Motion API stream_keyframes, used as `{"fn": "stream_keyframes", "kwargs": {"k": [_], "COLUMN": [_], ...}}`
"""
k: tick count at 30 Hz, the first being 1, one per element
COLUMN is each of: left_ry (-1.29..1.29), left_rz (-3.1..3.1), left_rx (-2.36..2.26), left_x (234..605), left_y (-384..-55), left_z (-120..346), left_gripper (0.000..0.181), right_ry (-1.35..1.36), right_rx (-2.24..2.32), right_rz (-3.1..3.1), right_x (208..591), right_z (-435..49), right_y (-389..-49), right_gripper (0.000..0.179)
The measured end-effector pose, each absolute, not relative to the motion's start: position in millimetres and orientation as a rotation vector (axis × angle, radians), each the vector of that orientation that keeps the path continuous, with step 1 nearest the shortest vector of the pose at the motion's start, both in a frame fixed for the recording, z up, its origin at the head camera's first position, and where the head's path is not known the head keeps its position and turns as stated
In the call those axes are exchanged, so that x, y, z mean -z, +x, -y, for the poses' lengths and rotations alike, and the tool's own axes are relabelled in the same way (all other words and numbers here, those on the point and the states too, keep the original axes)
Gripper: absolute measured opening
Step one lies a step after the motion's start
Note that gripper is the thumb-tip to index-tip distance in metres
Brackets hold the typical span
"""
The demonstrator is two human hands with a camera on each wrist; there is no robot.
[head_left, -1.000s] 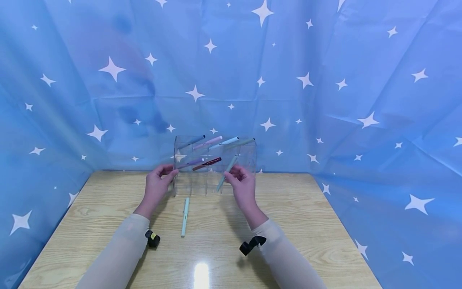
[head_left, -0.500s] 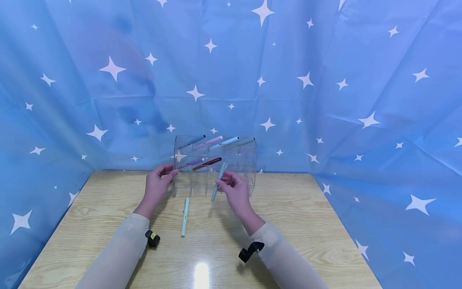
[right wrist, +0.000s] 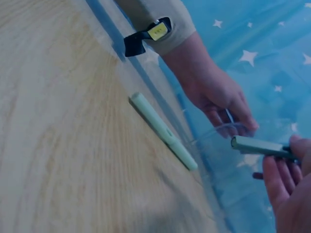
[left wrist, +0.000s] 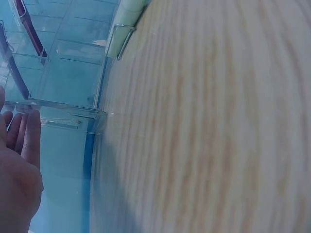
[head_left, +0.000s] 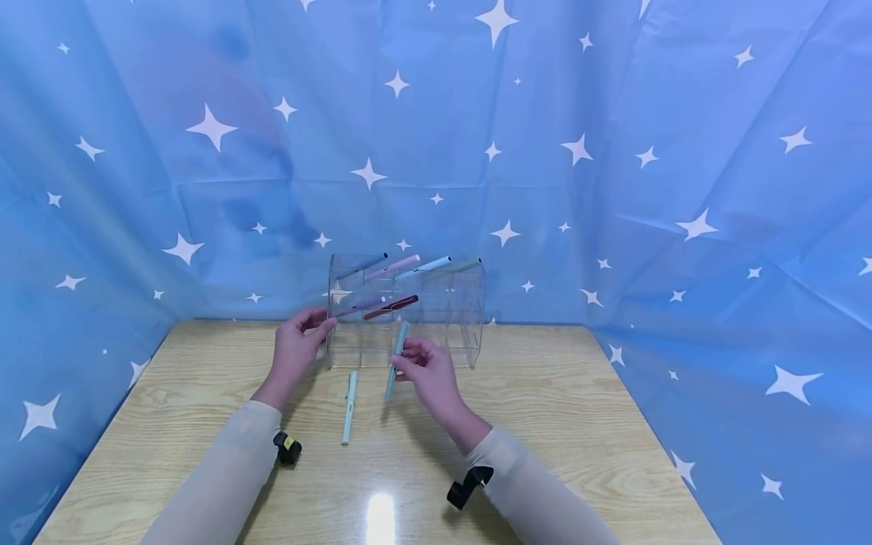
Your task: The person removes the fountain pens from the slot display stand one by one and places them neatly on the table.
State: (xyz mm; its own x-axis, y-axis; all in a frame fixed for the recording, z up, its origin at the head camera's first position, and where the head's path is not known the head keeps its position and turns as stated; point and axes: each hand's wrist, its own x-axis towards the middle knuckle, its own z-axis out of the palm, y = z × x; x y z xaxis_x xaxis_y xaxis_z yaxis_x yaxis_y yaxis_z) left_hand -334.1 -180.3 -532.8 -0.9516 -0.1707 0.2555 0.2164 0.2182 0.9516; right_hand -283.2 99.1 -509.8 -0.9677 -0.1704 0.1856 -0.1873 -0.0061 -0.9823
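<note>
A clear acrylic pen organizer (head_left: pixel 376 339) with compartments stands at the back of the table. My left hand (head_left: pixel 297 350) holds its left side wall, the thumb in front. With thumb and fingers my right hand (head_left: pixel 433 376) pinches a blue-green pen (head_left: pixel 399 342), tilted in front of the organizer. In the right wrist view this pen (right wrist: pixel 262 146) points one end toward the left hand (right wrist: pixel 221 94). On the wood in front of the organizer lies a mint-green pen (head_left: pixel 350 409), its clip visible in the left wrist view.
Along the organizer's upper row lean a dark blue pen (head_left: pixel 363 265), a pink pen (head_left: pixel 393 268), a light blue pen (head_left: pixel 425 268) and a grey-green pen (head_left: pixel 463 266). Lower sit a purple pen (head_left: pixel 359 306) and a dark red pen (head_left: pixel 391 307). A starry blue curtain (head_left: pixel 436 136) hangs behind.
My right hand has drawn the blue-green pen out from the organizer's front, down and to the left, toward the mint-green pen. The left hand has stayed on the side wall.
</note>
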Motion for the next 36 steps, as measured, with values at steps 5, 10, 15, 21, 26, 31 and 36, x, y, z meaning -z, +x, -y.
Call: {"fn": "stream_keyframes", "kwargs": {"k": [5,10,15,21,26,31,36], "left_ry": [-0.039,-0.045,-0.060,-0.050,-0.053,-0.060,-0.055], "left_rz": [2.200,2.205,2.205,2.205,2.193,2.192,2.198], "left_rx": [1.800,1.814,1.818,1.846,1.835,1.824,1.823], "left_x": [532,531,530,530,530,530,531], "left_y": [-334,-333,-333,-332,-333,-333,-334], "left_z": [180,180,181,181,179,179,180], "left_gripper": [0.041,0.041,0.042,0.048,0.047,0.047,0.045], "right_ry": [0.394,0.360,0.348,0.321,0.328,0.359,0.377], "right_rx": [-2.200,-2.207,-2.233,-2.266,-2.265,-2.257,-2.253], "right_rz": [2.252,2.298,2.318,2.339,2.352,2.355,2.372], "right_x": [512,515,517,521,526,530,534], "right_z": [-96,-92,-89,-85,-82,-80,-78], "right_y": [-278,-275,-273,-272,-272,-272,-272], "right_gripper": [0.025,0.025,0.028,0.027,0.028,0.024,0.024]}}
